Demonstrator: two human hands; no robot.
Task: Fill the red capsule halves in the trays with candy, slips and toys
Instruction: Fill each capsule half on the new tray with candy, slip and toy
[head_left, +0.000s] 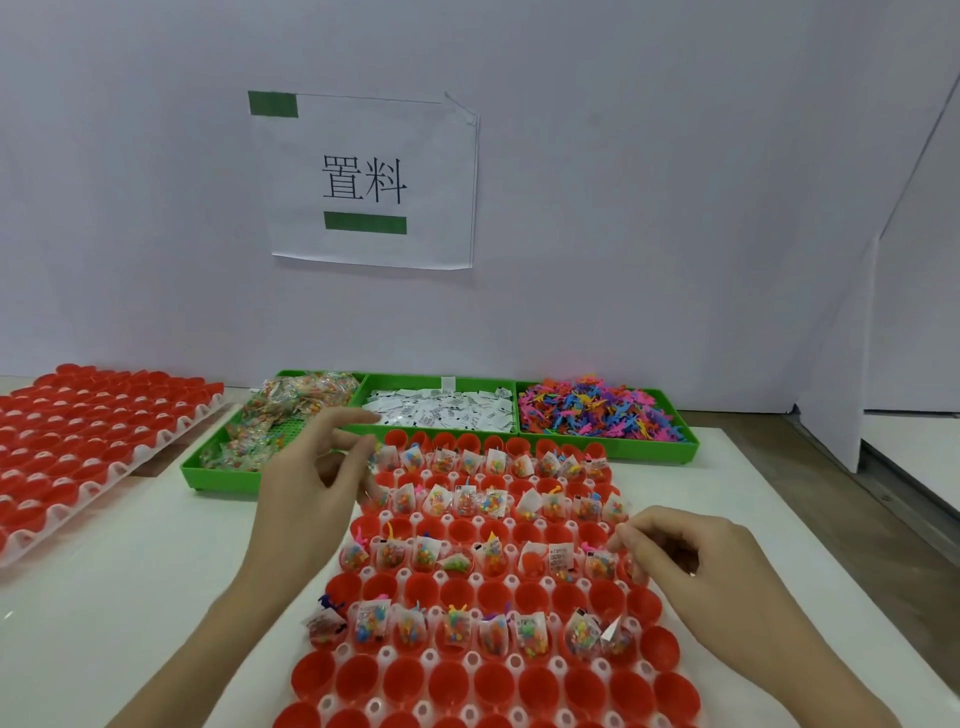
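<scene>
Left hand (306, 483) hovering over top-left corner of near white plastic tray of red capsule halves (467, 670), fingers loosely spread, gripping nothing far as I can see. Right hand (685, 551) curling at tray's right edge, fingertips pinching together, can't tell on what. Alternate rows sitting filled. Green plastic bins (685, 447) behind holding candy bags (291, 410), white paper slips (441, 410), colourful plastic toys (597, 410).

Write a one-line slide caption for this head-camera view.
Two hands work over a tray of red capsule halves, alternate rows filled, with green bins of candy, slips and toys behind.
</scene>
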